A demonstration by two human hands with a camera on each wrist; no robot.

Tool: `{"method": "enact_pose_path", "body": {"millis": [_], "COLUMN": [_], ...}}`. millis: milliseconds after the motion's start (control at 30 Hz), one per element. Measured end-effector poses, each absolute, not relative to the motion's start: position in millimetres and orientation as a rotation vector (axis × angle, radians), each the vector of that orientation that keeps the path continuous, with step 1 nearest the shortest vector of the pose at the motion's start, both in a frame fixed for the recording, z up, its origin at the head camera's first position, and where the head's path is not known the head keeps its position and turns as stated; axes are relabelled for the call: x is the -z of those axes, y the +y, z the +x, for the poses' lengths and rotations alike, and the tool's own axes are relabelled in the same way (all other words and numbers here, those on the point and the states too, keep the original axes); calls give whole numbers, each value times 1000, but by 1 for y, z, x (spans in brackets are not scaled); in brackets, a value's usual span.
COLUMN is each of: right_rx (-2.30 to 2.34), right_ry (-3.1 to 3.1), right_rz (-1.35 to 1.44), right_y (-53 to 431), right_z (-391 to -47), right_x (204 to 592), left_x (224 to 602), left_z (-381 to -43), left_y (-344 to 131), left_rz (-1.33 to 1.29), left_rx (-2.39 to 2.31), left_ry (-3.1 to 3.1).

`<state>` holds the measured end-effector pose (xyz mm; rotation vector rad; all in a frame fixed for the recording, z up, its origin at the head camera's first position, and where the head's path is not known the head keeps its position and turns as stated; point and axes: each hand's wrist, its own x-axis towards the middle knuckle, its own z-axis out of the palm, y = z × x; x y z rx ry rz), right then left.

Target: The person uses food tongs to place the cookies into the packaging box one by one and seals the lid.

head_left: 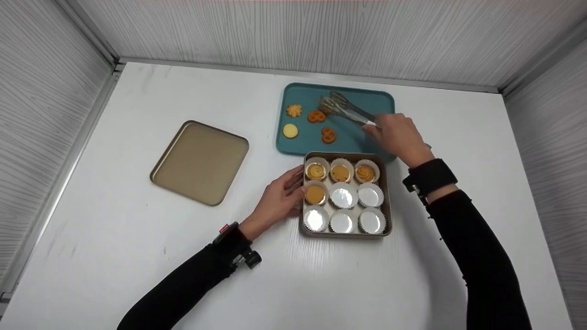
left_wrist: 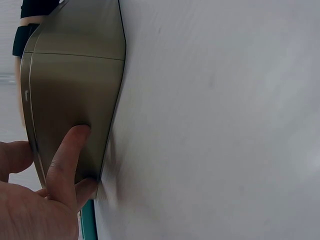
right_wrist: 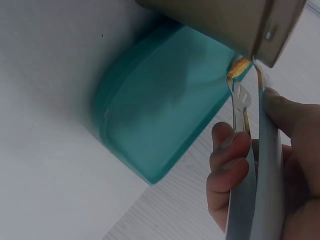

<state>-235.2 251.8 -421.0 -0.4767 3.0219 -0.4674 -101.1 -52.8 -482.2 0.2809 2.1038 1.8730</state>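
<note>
Tin (left_wrist: 75,90): smooth metal, satin sheen, as we see it
Lid (head_left: 199,162), left of the tin: matching satin metal
Tray (right_wrist: 150,105), beyond the tin: smooth, matt, plastic-looking
Tongs (right_wrist: 268,175), beyond the tin: smooth metal, we judge
Cups (head_left: 370,196), inside the tin: pleated paper-like walls, glossy bases
Sleeves (head_left: 477,256), flanking the tin: matt cloth
Tabletop (head_left: 298,284), under the tin: smooth, faintly glossy

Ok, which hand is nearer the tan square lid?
Left. The left hand is to the right of the lid, holding the tin's left side. The right hand is farther right, over the teal tray, holding the tongs.
</note>
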Motion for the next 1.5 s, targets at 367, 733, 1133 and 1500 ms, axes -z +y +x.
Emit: {"method": "enact_pose_path", "body": {"millis": [367,733,1133,1500], "right_rx": [558,616,540,544], "right_ry": [3013,3042,3105,3087], "right_rz": [-550,-616,-718,-829], "right_y": [266,291,312,319], "right_z": [-211,-168,-130,-100], "right_x": [416,402,395,387], "left_x": [483,483,484,483], "left_z": [-100,-102,-101,-101], "left_y": [-51,-51,-53,-51], "left_rz": [254,247,277,254], "left_rx": [-1894,-1887,-1885,-1874], "left_ry": [2073,2080,2099,2106]}}
